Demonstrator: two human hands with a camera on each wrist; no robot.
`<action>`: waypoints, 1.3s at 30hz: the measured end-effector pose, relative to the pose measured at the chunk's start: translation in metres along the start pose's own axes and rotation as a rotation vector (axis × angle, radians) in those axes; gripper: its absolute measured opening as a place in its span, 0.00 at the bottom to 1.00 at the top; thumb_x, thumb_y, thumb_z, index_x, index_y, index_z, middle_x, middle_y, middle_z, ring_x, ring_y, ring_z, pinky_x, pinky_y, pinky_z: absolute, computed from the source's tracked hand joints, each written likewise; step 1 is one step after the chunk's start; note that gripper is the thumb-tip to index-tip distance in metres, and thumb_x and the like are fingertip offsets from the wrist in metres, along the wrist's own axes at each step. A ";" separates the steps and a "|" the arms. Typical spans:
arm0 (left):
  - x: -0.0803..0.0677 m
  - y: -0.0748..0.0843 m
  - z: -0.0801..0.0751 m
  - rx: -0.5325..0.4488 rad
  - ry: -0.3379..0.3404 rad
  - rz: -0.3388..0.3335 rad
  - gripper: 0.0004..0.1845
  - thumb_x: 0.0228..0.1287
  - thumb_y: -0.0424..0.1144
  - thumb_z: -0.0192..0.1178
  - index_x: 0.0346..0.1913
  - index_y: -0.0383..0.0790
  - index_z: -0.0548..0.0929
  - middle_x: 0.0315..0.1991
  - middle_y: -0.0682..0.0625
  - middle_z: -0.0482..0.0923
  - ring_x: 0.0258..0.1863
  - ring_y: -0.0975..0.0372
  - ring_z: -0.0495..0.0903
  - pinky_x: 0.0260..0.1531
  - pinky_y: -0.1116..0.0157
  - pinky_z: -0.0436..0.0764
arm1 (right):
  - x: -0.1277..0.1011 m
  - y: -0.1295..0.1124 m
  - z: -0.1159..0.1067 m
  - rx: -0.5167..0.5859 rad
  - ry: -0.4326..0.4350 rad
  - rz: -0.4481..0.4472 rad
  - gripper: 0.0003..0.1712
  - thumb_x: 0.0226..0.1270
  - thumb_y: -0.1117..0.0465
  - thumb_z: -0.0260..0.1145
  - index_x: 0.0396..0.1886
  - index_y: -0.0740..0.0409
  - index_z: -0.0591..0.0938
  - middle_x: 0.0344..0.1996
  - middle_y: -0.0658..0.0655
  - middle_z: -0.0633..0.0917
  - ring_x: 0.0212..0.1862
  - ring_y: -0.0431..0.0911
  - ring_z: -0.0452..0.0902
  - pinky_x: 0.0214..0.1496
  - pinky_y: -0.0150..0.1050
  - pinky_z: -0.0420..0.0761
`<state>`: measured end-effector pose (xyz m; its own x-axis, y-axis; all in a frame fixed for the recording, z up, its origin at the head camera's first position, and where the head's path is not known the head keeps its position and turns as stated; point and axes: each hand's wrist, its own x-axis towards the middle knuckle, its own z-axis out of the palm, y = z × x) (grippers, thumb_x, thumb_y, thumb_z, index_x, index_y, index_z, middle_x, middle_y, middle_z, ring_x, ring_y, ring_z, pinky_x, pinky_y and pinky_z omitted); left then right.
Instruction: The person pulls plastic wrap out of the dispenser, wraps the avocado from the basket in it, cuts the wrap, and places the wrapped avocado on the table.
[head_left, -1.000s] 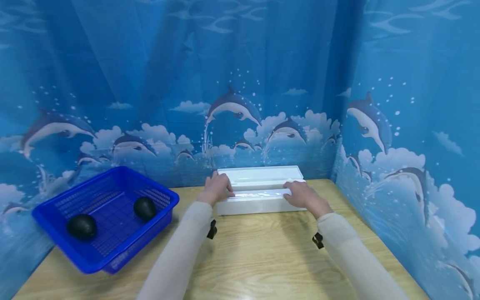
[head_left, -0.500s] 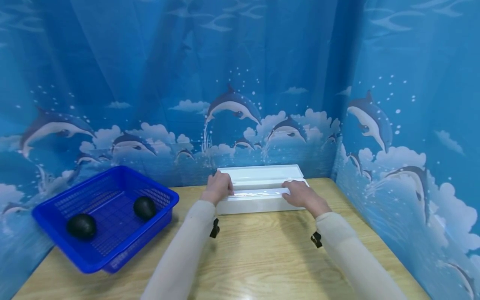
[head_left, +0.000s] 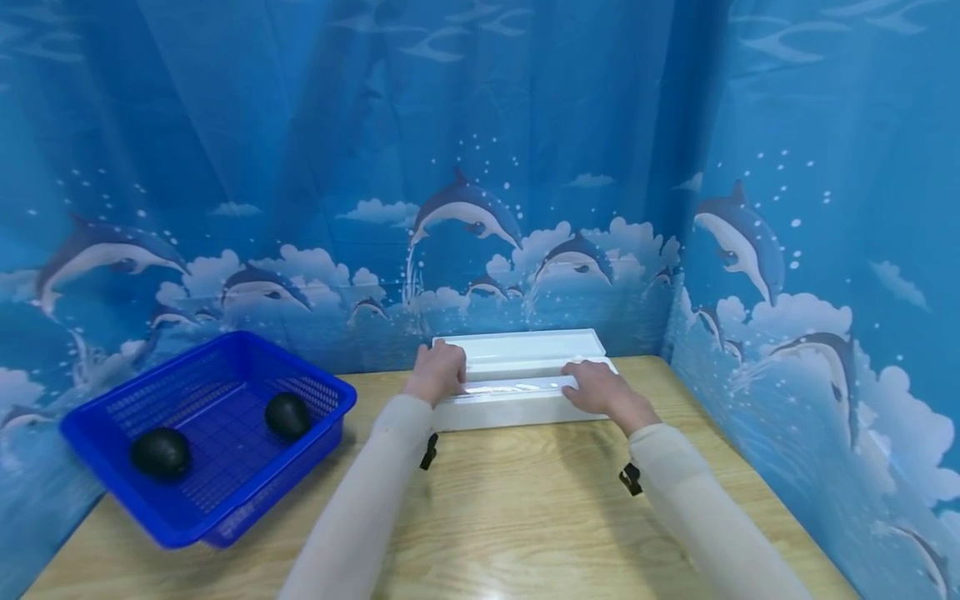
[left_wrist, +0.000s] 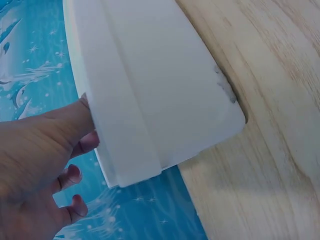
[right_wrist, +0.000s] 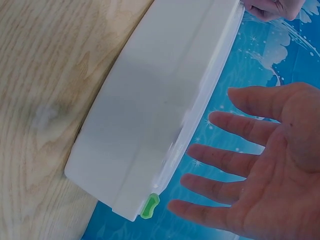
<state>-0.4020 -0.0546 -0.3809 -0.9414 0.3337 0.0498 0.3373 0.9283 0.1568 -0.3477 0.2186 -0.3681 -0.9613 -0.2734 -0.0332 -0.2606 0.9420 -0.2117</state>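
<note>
A long white box (head_left: 517, 410) lies at the back of the wooden table (head_left: 510, 517), its lid (head_left: 525, 346) standing up against the curtain. My left hand (head_left: 438, 372) grips the box's left end. In the left wrist view the thumb of that hand (left_wrist: 40, 155) presses on the box's edge (left_wrist: 160, 90) and the fingers curl beside it. My right hand (head_left: 600, 389) is at the right end. The right wrist view shows it (right_wrist: 250, 160) spread open beside the box (right_wrist: 155, 110), near a small green latch (right_wrist: 149, 206).
A blue plastic basket (head_left: 262, 492) stands on the left of the table, holding two dark round objects (head_left: 160, 452) (head_left: 288, 415). Blue dolphin-print curtains close off the back and the right side. Bare wood lies between the box and the table's front edge.
Almost nothing differs: both hands stay at the box's ends, and the right hand has edged slightly to the left.
</note>
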 end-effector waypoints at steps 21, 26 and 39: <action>0.004 -0.011 0.013 -0.138 -0.024 -0.050 0.08 0.63 0.42 0.73 0.42 0.45 0.92 0.48 0.50 0.85 0.56 0.52 0.78 0.75 0.38 0.65 | 0.002 0.002 0.003 -0.002 0.002 -0.021 0.23 0.78 0.60 0.58 0.67 0.67 0.77 0.63 0.68 0.82 0.67 0.64 0.76 0.71 0.60 0.75; 0.002 -0.009 0.010 -0.185 -0.009 -0.013 0.07 0.63 0.39 0.74 0.43 0.45 0.93 0.47 0.51 0.89 0.53 0.55 0.85 0.65 0.49 0.80 | 0.003 0.002 0.004 0.001 -0.002 -0.021 0.23 0.78 0.60 0.59 0.66 0.66 0.77 0.63 0.68 0.82 0.67 0.64 0.76 0.70 0.60 0.75; 0.005 -0.006 0.008 -0.097 -0.030 0.012 0.05 0.61 0.42 0.75 0.37 0.47 0.93 0.39 0.53 0.89 0.37 0.62 0.84 0.51 0.58 0.87 | 0.006 0.008 0.004 0.028 0.043 0.005 0.21 0.76 0.66 0.60 0.65 0.66 0.79 0.62 0.68 0.83 0.67 0.64 0.76 0.69 0.60 0.76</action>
<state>-0.4092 -0.0572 -0.3895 -0.9362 0.3507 0.0224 0.3449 0.9045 0.2508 -0.3555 0.2236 -0.3740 -0.9657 -0.2596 0.0074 -0.2538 0.9373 -0.2389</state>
